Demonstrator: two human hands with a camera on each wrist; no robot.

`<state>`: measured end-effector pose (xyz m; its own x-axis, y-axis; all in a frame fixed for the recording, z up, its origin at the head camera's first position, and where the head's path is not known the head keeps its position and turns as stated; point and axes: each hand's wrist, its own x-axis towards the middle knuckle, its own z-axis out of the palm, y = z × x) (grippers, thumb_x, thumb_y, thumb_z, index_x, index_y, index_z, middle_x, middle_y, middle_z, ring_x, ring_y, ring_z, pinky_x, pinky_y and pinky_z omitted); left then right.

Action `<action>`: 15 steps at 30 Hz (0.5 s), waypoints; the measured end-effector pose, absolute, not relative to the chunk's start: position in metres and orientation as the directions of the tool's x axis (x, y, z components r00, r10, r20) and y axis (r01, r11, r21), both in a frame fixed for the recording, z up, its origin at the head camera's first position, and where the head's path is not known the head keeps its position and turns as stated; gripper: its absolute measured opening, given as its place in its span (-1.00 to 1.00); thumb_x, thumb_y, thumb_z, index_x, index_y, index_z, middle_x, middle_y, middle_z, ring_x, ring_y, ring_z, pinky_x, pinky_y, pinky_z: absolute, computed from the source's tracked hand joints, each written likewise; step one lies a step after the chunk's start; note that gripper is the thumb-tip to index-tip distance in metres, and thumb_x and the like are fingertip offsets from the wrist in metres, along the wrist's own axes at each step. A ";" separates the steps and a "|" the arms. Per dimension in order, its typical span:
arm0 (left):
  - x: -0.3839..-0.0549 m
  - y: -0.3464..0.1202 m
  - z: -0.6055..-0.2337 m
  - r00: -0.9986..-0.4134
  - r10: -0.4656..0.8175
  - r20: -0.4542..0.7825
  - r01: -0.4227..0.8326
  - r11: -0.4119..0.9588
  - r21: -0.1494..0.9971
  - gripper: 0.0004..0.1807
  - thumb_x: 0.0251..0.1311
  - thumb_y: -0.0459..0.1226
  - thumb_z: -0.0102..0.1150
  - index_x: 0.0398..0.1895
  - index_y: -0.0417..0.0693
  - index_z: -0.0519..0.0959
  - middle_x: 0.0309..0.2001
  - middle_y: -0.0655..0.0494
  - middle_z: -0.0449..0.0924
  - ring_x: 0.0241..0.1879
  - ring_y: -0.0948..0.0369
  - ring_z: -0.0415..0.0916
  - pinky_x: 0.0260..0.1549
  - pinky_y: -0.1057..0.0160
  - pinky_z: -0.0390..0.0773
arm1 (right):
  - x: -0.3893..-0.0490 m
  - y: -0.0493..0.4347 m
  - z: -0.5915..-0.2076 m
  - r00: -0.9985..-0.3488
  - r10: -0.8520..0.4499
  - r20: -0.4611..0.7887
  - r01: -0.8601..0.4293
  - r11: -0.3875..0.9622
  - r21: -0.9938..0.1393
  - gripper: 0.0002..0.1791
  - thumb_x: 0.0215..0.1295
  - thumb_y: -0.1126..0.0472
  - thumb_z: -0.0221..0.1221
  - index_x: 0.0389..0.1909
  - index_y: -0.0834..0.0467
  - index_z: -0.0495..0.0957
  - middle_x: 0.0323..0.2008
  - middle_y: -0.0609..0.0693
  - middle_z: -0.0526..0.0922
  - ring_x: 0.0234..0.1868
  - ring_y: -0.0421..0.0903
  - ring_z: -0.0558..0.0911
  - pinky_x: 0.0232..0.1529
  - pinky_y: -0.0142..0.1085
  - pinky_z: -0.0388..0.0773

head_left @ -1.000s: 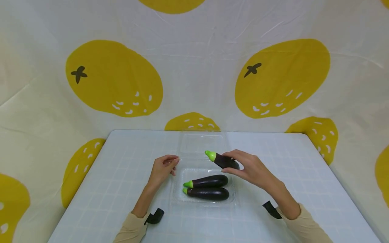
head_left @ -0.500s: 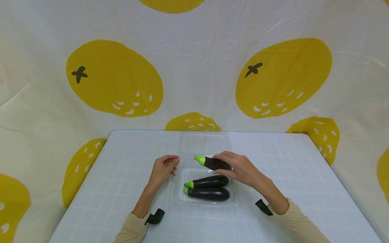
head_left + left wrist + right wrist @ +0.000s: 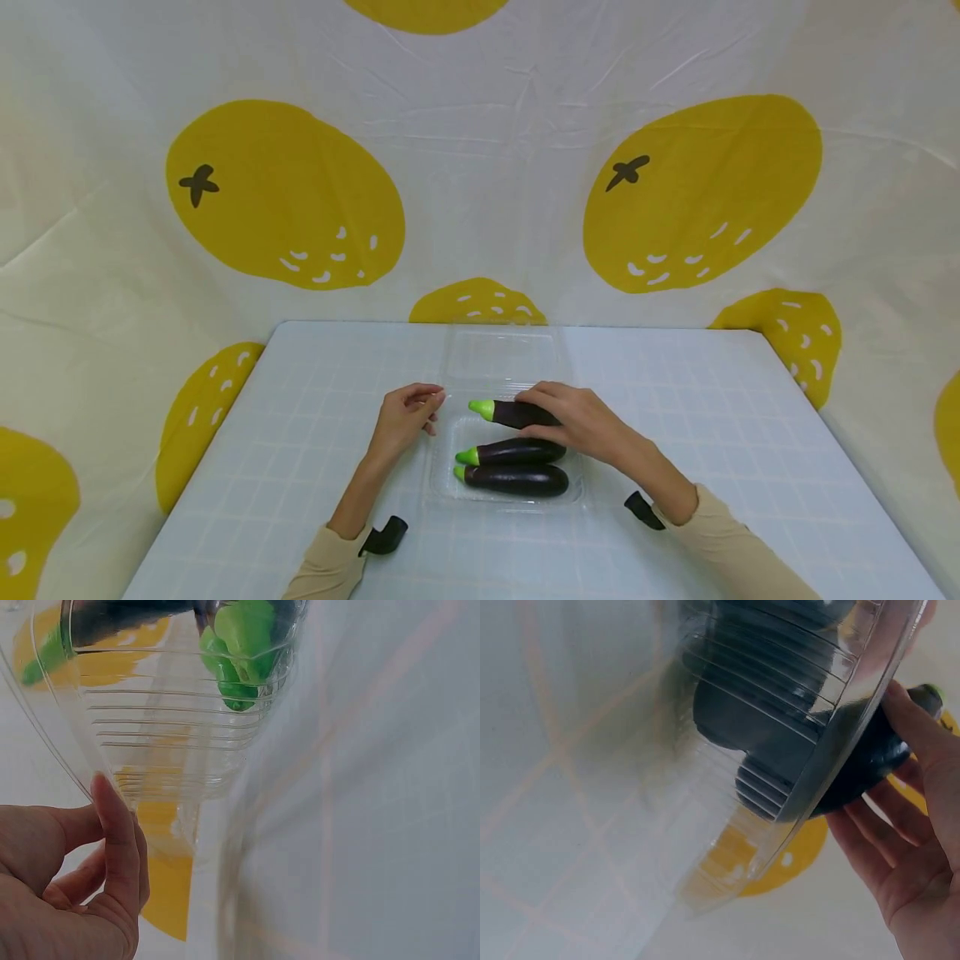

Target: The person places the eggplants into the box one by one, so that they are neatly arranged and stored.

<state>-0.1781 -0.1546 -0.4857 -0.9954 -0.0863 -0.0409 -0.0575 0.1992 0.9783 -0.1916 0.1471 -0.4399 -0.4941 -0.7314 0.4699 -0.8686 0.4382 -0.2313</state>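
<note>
A clear plastic clamshell container (image 3: 442, 492) lies open on the table, its lid (image 3: 504, 354) folded back toward the far edge. Two dark eggplants with green stem ends, a near eggplant (image 3: 513, 480) and a middle eggplant (image 3: 517, 452), lie side by side in its base. My right hand (image 3: 581, 421) grips a third eggplant (image 3: 510, 413) from above, just over the back of the base, stem pointing left. In the right wrist view this held eggplant (image 3: 870, 761) shows above the rim. My left hand (image 3: 405, 417) pinches the container's left rim (image 3: 86, 787) between thumb and fingers.
A pale gridded tabletop (image 3: 300, 467) lies beneath everything. Behind it hangs a white cloth backdrop (image 3: 487, 167) printed with yellow fruit. Black straps, such as the left strap (image 3: 384, 535), sit at both wrists by the beige sleeves.
My right hand has carried the held eggplant left and down toward the back of the container base, and it now lies more level. My left hand has stayed at the rim.
</note>
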 end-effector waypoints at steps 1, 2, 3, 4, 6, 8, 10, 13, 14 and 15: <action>-0.178 -0.155 -0.486 -0.995 -0.086 -0.040 -0.056 0.199 0.978 -0.68 0.32 -0.26 0.37 0.02 -0.32 0.67 -0.27 -0.31 0.67 -0.48 0.00 0.57 -0.61 0.37 0.60 | -0.192 0.147 -0.441 -0.487 -0.735 0.472 -0.872 0.436 -0.220 -0.46 0.08 0.08 0.55 0.07 0.14 0.65 -0.10 -0.02 0.70 -0.22 -0.15 0.66 -0.23 -0.30 0.70; -0.178 -0.155 -0.486 -0.996 -0.085 -0.039 -0.055 0.196 0.979 -0.68 0.32 -0.26 0.37 0.01 -0.32 0.67 -0.27 -0.31 0.67 -0.48 0.02 0.56 -0.61 0.37 0.60 | -0.193 0.146 -0.442 -0.483 -0.737 0.472 -0.874 0.437 -0.211 -0.47 0.08 0.07 0.55 0.06 0.13 0.65 -0.11 -0.02 0.70 -0.23 -0.15 0.66 -0.24 -0.30 0.70; -0.179 -0.155 -0.486 -0.996 -0.085 -0.038 -0.054 0.195 0.979 -0.69 0.32 -0.26 0.36 0.01 -0.32 0.67 -0.27 -0.31 0.67 -0.49 0.04 0.56 -0.61 0.37 0.61 | -0.194 0.146 -0.443 -0.479 -0.740 0.472 -0.876 0.438 -0.201 -0.47 0.08 0.06 0.55 0.06 0.14 0.65 -0.11 -0.02 0.70 -0.23 -0.15 0.66 -0.24 -0.30 0.70; -0.179 -0.155 -0.486 -0.996 -0.084 -0.038 -0.054 0.194 0.980 -0.70 0.33 -0.26 0.36 0.00 -0.31 0.68 -0.27 -0.30 0.67 -0.50 0.06 0.56 -0.60 0.37 0.61 | -0.194 0.145 -0.443 -0.478 -0.742 0.471 -0.876 0.440 -0.196 -0.48 0.08 0.06 0.55 0.05 0.13 0.65 -0.12 -0.02 0.69 -0.24 -0.16 0.66 -0.25 -0.30 0.70; -0.179 -0.155 -0.486 -0.996 -0.081 -0.036 -0.051 0.191 0.980 -0.70 0.33 -0.26 0.36 0.00 -0.30 0.68 -0.27 -0.28 0.68 -0.50 0.08 0.56 -0.59 0.37 0.61 | -0.196 0.144 -0.445 -0.474 -0.745 0.469 -0.878 0.442 -0.185 -0.48 0.08 0.05 0.55 0.04 0.14 0.65 -0.13 -0.02 0.69 -0.25 -0.16 0.66 -0.27 -0.30 0.69; -0.179 -0.156 -0.487 -0.996 -0.078 -0.034 -0.048 0.184 0.982 -0.71 0.34 -0.27 0.35 0.00 -0.30 0.68 -0.27 -0.30 0.68 -0.49 0.04 0.57 -0.59 0.37 0.61 | -0.197 0.143 -0.447 -0.472 -0.749 0.465 -0.879 0.445 -0.175 -0.49 0.09 0.05 0.55 0.03 0.14 0.66 -0.15 -0.02 0.69 -0.25 -0.16 0.65 -0.28 -0.30 0.68; -0.179 -0.156 -0.486 -0.997 -0.076 -0.028 -0.041 0.177 0.983 -0.72 0.35 -0.29 0.34 0.00 -0.32 0.68 -0.27 -0.33 0.67 -0.47 -0.04 0.58 -0.60 0.39 0.60 | -0.197 0.142 -0.449 -0.472 -0.753 0.459 -0.878 0.447 -0.169 -0.50 0.09 0.05 0.54 0.02 0.16 0.66 -0.15 -0.01 0.69 -0.24 -0.15 0.66 -0.28 -0.29 0.68; -0.176 -0.154 -0.480 -0.997 -0.072 -0.026 -0.039 0.173 0.984 -0.74 0.37 -0.35 0.30 0.01 -0.38 0.66 -0.25 -0.42 0.64 -0.41 -0.20 0.58 -0.61 0.40 0.58 | -0.197 0.140 -0.450 -0.483 -0.762 0.431 -0.872 0.463 -0.158 -0.51 0.13 0.06 0.53 0.02 0.17 0.65 -0.14 0.01 0.71 -0.22 -0.12 0.67 -0.27 -0.28 0.69; -0.175 -0.153 -0.478 -0.997 -0.071 -0.029 -0.041 0.173 0.984 -0.74 0.37 -0.37 0.28 0.01 -0.41 0.65 -0.25 -0.45 0.63 -0.39 -0.25 0.57 -0.61 0.40 0.58 | -0.197 0.139 -0.451 -0.491 -0.765 0.416 -0.868 0.471 -0.159 -0.51 0.14 0.06 0.52 0.03 0.18 0.65 -0.13 0.02 0.72 -0.20 -0.11 0.68 -0.25 -0.28 0.69; -0.174 -0.152 -0.475 -0.997 -0.071 -0.033 -0.045 0.175 0.983 -0.75 0.38 -0.39 0.27 0.01 -0.42 0.65 -0.24 -0.46 0.62 -0.38 -0.29 0.56 -0.60 0.40 0.58 | -0.197 0.138 -0.451 -0.502 -0.768 0.397 -0.862 0.480 -0.162 -0.51 0.15 0.06 0.51 0.03 0.18 0.64 -0.12 0.03 0.72 -0.19 -0.11 0.69 -0.24 -0.27 0.70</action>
